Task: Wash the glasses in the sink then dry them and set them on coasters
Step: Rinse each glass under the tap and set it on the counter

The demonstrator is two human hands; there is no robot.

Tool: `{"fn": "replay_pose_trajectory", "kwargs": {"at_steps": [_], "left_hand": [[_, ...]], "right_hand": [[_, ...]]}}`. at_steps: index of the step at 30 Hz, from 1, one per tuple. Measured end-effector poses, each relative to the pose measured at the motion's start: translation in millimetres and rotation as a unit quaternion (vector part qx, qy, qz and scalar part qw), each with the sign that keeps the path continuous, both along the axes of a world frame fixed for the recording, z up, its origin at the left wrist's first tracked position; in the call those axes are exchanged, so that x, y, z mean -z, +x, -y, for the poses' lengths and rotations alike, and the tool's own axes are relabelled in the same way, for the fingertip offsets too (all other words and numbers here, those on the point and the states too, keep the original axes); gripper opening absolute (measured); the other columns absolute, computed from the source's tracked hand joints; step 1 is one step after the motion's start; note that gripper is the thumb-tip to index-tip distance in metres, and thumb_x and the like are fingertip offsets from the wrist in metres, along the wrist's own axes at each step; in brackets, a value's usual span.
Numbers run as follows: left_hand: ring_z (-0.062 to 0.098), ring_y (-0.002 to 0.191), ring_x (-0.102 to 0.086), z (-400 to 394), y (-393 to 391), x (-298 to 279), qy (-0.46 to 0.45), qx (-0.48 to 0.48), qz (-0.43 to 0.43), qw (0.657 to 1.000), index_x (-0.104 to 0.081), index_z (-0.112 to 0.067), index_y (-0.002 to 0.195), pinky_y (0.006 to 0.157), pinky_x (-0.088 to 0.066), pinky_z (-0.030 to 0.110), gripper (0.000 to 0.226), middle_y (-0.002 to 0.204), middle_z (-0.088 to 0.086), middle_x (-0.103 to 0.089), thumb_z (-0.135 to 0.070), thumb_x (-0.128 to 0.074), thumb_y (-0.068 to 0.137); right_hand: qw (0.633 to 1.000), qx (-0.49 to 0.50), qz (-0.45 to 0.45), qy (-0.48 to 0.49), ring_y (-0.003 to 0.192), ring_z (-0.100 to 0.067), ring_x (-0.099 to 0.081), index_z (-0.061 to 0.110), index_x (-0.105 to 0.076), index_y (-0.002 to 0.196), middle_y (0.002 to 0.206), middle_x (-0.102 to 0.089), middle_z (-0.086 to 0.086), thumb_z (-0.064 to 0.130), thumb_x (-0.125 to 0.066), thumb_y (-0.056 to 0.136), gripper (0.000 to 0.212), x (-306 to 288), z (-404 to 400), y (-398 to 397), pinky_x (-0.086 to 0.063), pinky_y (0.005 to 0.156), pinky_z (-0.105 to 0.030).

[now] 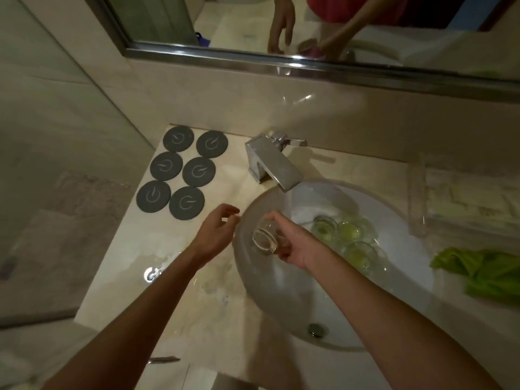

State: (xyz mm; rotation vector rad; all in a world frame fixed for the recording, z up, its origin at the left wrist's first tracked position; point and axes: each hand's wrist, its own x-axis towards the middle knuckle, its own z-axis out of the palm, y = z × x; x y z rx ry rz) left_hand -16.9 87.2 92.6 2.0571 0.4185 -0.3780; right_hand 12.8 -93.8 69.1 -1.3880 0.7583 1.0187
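Over the sink [410, 280], the right grip [292, 246] holds a clear glass [264, 240] (tilted sideways) while the left grip [216, 233] hangs loosely open beside it.

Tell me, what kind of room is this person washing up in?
Most likely a bathroom, perhaps a hotel's. A round white basin is set in a marble vanity counter, with a square chrome tap behind it and a wide framed mirror directly above.
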Motion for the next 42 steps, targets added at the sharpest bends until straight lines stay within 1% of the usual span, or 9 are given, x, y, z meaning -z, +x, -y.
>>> {"fn": "replay_pose_trajectory", "kwargs": {"at_steps": [3,5,8,11,20,25,30,35,42], "left_hand": [[0.016,0.093,-0.065,-22.3,-17.8,-1.8,0.03,0.001,0.015,0.999,-0.061,-0.012,0.121,0.08,-0.057,0.038,0.023,0.117,0.007,-0.062,-0.012,-0.057,0.097],[0.018,0.09,-0.065,-39.0,-26.9,-1.9,0.065,0.005,0.029,0.997,-0.062,-0.012,0.117,0.074,-0.055,0.029,0.021,0.113,0.007,-0.064,-0.01,-0.061,0.095],[0.015,0.081,-0.063,-61.0,-38.3,-2.0,0.118,0.025,0.038,0.992,-0.061,-0.01,0.115,0.064,-0.048,0.019,0.024,0.105,0.005,-0.064,-0.01,-0.066,0.092],[0.018,0.078,-0.061,-84.8,-44.0,2.0,0.181,0.071,0.048,0.98,-0.06,-0.012,0.114,0.069,-0.052,0.031,0.028,0.103,0.006,-0.065,-0.016,-0.07,0.089],[0.027,0.095,-0.063,-134.1,-49.0,13.9,0.292,0.142,0.091,0.942,-0.061,-0.012,0.116,0.069,-0.043,0.03,0.024,0.113,0.008,-0.064,-0.015,-0.06,0.092],[0.029,0.081,-0.06,-120.5,-29.1,-10.1,0.266,0.147,0.19,0.933,-0.061,-0.008,0.102,0.061,-0.038,0.031,0.016,0.102,0.011,-0.062,-0.004,-0.061,0.087],[0.029,0.082,-0.059,-63.1,-0.7,-28.1,0.256,0.21,0.253,0.909,-0.063,-0.006,0.102,0.065,-0.052,0.041,0.014,0.099,0.011,-0.061,-0.004,-0.061,0.088],[0.032,0.086,-0.057,25.2,4.1,-1.2,0.271,0.303,0.201,0.891,-0.062,-0.006,0.105,0.071,-0.052,0.045,0.018,0.102,0.014,-0.059,-0.008,-0.057,0.088],[0.031,0.108,-0.055,113.0,14.6,47.9,0.281,0.323,0.073,0.901,-0.055,-0.01,0.12,0.085,-0.045,0.041,0.029,0.117,0.009,-0.056,-0.013,-0.05,0.092]], "right_hand": [[0.946,-0.095,0.247,-0.185,0.095,-0.019,-0.063,0.018,-0.055,0.126,0.11,-0.065,0.003,0.058,-0.083,0.064,0.079,-20.3,-15.7,-12.2,-0.049,0.071,-0.028],[0.899,-0.147,0.368,-0.186,0.107,-0.018,-0.058,0.021,-0.044,0.133,0.118,-0.057,0.003,0.05,-0.088,0.067,0.085,-33.2,-32.3,-21.3,-0.052,0.084,-0.031],[0.852,-0.208,0.458,-0.146,0.112,-0.015,-0.055,0.022,-0.041,0.133,0.126,-0.057,0.001,0.039,-0.091,0.069,0.083,-34.2,-63.5,-27.0,-0.051,0.088,-0.03],[0.789,-0.293,0.516,-0.161,0.118,-0.021,-0.055,0.022,-0.039,0.138,0.129,-0.058,-0.003,0.036,-0.088,0.074,0.082,-26.5,-99.6,-27.4,-0.054,0.091,-0.033],[0.794,-0.289,0.497,-0.195,0.118,-0.023,-0.054,0.029,-0.032,0.131,0.129,-0.056,-0.002,0.039,-0.088,0.073,0.081,1.5,-140.6,-31.0,-0.052,0.088,-0.035],[0.839,-0.282,0.427,-0.188,0.134,-0.024,-0.042,0.026,-0.021,0.153,0.147,-0.041,-0.007,0.031,-0.092,0.068,0.11,-4.5,-121.9,-31.5,-0.046,0.104,-0.04],[0.819,-0.291,0.423,-0.256,0.121,-0.024,-0.054,0.018,-0.048,0.136,0.133,-0.048,-0.005,0.019,-0.077,0.084,0.059,-5.0,-50.4,-31.7,-0.049,0.096,-0.038],[0.81,-0.242,0.387,-0.368,0.108,-0.023,-0.061,0.017,-0.06,0.115,0.119,-0.057,-0.003,0.015,-0.066,0.09,0.026,4.6,36.0,-22.9,-0.052,0.084,-0.037],[0.738,-0.424,0.381,-0.361,0.128,-0.027,-0.046,0.021,-0.046,0.141,0.136,-0.049,-0.005,-0.005,-0.057,0.086,0.062,33.7,124.6,10.7,-0.045,0.098,-0.038]]}}
